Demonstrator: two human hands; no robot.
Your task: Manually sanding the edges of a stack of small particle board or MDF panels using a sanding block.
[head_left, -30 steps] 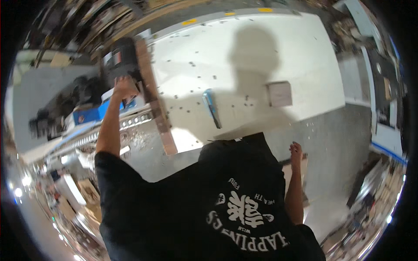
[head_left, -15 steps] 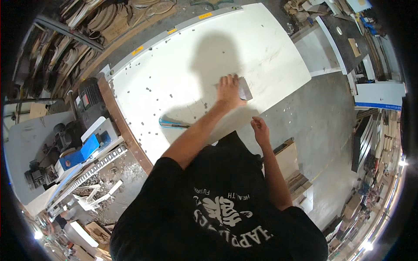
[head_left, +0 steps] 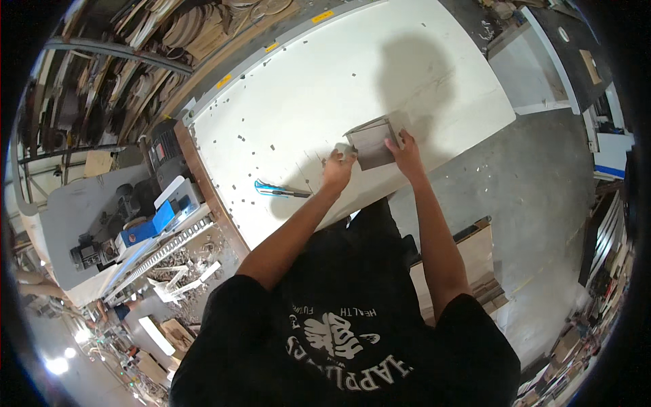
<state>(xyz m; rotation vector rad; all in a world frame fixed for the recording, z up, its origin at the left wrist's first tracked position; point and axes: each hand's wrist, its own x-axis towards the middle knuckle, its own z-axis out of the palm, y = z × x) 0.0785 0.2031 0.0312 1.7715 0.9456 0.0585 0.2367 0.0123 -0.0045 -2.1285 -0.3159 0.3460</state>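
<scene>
A flat grey rectangular piece [head_left: 374, 147], perhaps a few layers of sheet, lies on the white table [head_left: 468, 88] in front of me. My right hand [head_left: 408, 156] pinches its right edge, with the thumb on top. At its left edge my left hand [head_left: 338, 168] has its fingers closed around a small pale grey thing, whose kind I cannot make out. To the left of that hand rests a utility knife [head_left: 282, 190] with a bright blue handle. Small dark square chips [head_left: 272, 147] are scattered over the left half of the table.
A grey metal rail [head_left: 251, 62] with yellow labels runs along the far table edge. At the left stands a machine with a motor [head_left: 166, 150] and a blue part [head_left: 163, 216]. Racks of curved wooden pieces [head_left: 196, 30] fill the back left. Wooden boards [head_left: 475, 254] stand below the table's right side.
My left hand has left the top of the grey piece and closed at its left edge. My right hand has risen from beside the table to the piece's right edge. The view has shifted.
</scene>
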